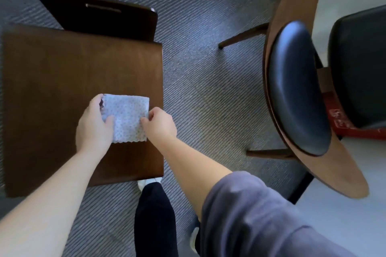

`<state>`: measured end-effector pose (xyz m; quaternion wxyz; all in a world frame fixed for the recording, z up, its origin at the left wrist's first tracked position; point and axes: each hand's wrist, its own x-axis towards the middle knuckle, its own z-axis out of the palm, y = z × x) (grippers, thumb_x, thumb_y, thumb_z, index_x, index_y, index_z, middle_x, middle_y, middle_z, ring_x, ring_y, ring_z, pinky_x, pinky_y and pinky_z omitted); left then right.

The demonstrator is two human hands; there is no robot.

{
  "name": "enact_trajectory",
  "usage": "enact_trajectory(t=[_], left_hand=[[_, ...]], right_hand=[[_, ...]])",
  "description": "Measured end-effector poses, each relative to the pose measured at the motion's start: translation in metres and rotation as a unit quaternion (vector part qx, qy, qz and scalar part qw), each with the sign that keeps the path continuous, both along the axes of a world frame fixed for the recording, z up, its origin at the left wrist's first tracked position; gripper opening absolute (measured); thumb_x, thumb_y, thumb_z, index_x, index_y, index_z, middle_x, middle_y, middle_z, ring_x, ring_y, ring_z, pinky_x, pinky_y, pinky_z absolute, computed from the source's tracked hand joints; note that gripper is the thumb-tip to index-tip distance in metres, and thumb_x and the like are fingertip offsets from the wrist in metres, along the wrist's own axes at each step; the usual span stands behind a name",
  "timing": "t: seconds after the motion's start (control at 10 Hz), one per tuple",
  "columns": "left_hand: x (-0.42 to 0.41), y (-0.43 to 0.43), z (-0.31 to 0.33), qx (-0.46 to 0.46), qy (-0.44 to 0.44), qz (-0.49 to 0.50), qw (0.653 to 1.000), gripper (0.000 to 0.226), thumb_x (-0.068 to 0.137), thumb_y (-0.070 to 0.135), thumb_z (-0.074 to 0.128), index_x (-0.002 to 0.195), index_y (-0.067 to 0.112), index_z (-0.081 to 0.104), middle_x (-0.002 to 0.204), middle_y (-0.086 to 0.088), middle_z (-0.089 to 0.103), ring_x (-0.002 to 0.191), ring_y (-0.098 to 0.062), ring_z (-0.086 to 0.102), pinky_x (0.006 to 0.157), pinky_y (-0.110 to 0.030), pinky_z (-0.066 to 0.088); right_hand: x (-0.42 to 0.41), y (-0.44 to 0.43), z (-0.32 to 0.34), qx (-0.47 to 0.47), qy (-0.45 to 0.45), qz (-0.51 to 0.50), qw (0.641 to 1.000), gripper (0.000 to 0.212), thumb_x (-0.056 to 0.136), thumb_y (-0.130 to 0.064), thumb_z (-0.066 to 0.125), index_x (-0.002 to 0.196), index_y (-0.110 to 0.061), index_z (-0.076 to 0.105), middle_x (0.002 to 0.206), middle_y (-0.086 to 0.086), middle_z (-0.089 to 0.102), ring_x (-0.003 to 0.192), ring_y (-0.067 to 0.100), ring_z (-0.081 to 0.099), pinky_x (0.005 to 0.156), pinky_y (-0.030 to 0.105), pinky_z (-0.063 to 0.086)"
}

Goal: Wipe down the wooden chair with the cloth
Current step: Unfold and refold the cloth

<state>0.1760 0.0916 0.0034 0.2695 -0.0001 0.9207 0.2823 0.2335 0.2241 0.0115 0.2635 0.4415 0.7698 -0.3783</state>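
A dark brown wooden chair (pixel 62 81) stands below me at the left, its flat seat facing up and its backrest (pixel 98 16) at the far side. A folded white cloth with small dots (pixel 126 118) is held just over the seat's near right part. My left hand (pixel 94 127) grips the cloth's left edge, thumb on top. My right hand (pixel 159 123) pinches the cloth's right edge between thumb and fingers.
A second chair with a black padded seat (pixel 296 89) and a curved wooden shell stands at the right, legs splayed over the grey ribbed carpet (pixel 208 69). Another black cushion (pixel 359 64) and a red object (pixel 342 119) lie beyond it. My legs and a white shoe (pixel 146 182) are near the seat's front edge.
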Motion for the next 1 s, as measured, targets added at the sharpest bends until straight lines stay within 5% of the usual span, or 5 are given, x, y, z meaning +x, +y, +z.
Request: enact_trajectory(t=[0.2,0.3,0.4,0.6,1.0], left_hand=[[-0.003,-0.009,-0.014,-0.12,0.106,-0.213,0.964,0.079,0.09,0.025,0.064,0.154,0.01,0.02,0.159,-0.013,0.023,0.144,-0.033,0.027,0.108,-0.056,0.033],[0.003,-0.014,-0.028,-0.153,0.139,-0.335,0.919,0.081,0.094,0.036,0.053,0.156,0.005,0.011,0.164,-0.013,0.008,0.151,-0.028,0.009,0.116,-0.056,0.018],[0.004,-0.013,-0.042,-0.181,0.164,-0.401,0.883,0.078,0.093,0.045,0.034,0.154,0.002,0.011,0.163,-0.016,0.009,0.15,-0.032,0.011,0.116,-0.058,0.01],[-0.002,-0.022,-0.059,-0.203,0.204,-0.424,0.859,0.083,0.091,0.05,0.036,0.154,0.003,0.008,0.163,-0.016,0.007,0.151,-0.031,0.007,0.114,-0.06,-0.008],[0.002,-0.01,-0.028,-0.26,0.176,-0.43,0.846,0.088,0.089,0.059,0.029,0.154,0.001,0.01,0.163,-0.018,0.006,0.151,-0.031,0.004,0.112,-0.057,-0.012]], right_hand=[[0.013,0.005,-0.016,0.228,0.046,0.236,0.944,0.044,0.094,-0.028,0.057,0.134,-0.016,0.041,0.134,0.004,0.046,0.123,0.027,0.045,0.096,0.04,0.037],[0.023,0.009,-0.025,0.216,0.029,0.409,0.886,0.078,0.099,-0.03,0.048,0.156,-0.016,-0.003,0.164,0.002,-0.003,0.151,0.029,-0.005,0.118,0.056,0.005],[0.02,0.008,-0.039,0.222,0.042,0.464,0.856,0.08,0.1,-0.045,0.039,0.155,-0.017,-0.011,0.164,-0.001,-0.014,0.149,0.028,-0.017,0.113,0.063,-0.013],[0.022,0.018,-0.055,0.26,0.027,0.496,0.828,0.077,0.098,-0.062,0.019,0.155,-0.02,-0.01,0.164,-0.004,-0.014,0.149,0.031,-0.016,0.113,0.066,-0.011],[0.028,0.02,-0.029,0.256,0.011,0.481,0.839,0.077,0.099,-0.061,0.02,0.155,-0.017,-0.009,0.164,0.0,-0.014,0.149,0.031,-0.017,0.113,0.066,-0.004]])
